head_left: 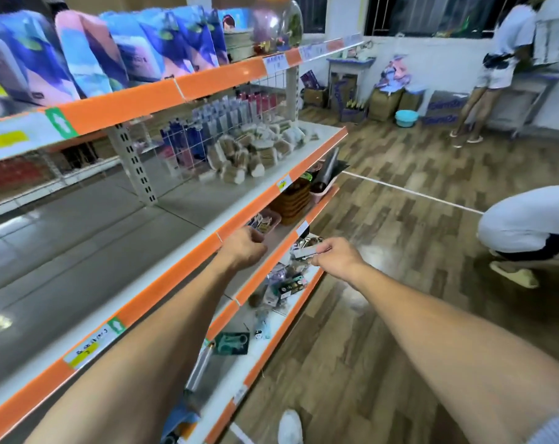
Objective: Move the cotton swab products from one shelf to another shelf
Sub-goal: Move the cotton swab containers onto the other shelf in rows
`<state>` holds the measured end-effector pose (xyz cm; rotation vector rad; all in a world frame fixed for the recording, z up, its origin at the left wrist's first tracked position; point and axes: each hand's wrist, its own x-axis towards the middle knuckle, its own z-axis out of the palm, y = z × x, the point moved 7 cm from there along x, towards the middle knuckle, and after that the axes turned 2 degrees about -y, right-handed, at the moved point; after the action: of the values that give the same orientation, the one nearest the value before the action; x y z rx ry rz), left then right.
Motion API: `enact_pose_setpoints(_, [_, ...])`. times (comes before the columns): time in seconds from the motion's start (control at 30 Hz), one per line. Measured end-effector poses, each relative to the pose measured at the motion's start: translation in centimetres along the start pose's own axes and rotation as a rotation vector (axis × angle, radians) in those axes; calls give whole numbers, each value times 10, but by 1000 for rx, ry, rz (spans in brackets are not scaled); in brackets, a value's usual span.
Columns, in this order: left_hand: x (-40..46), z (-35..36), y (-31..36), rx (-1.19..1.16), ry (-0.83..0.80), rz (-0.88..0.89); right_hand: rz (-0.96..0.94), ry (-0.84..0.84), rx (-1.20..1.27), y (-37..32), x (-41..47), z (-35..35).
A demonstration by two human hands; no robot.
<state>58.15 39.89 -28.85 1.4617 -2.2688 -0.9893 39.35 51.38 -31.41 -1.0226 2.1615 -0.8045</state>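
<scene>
Cotton swab packs (255,152) lie heaped on the middle shelf (188,200); right hand (336,254) pinches a small pack (305,251) for transfer, left hand (244,248) curls, contents unclear.

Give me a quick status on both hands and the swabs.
Left hand curled, apparently empty. Right hand pinches small pack. Cotton swab packs piled on middle shelf.

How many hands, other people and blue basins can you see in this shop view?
Hands: 2, left hand and right hand, which pinches a small flat pack
Other people: 2, standing person and crouching person
Blue basin: 1
Total: 5
</scene>
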Motion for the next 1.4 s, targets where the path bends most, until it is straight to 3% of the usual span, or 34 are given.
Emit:
enact_pose_setpoints(0.3, [107, 20, 34, -146, -109, 21, -1, -9, 35, -8, 81, -27])
enact_pose_setpoints(0.5, [163, 16, 48, -254, -98, -80, 17, -47, 70, -17, 145, -34])
enact_pose_setpoints(0.93, [262, 25, 88, -105, -57, -90, 14, -32, 76, -22, 253, -75])
enact_pose_setpoints(1.4, [381, 68, 118, -109, 101, -286, -142, -183, -90, -23, 421, -156])
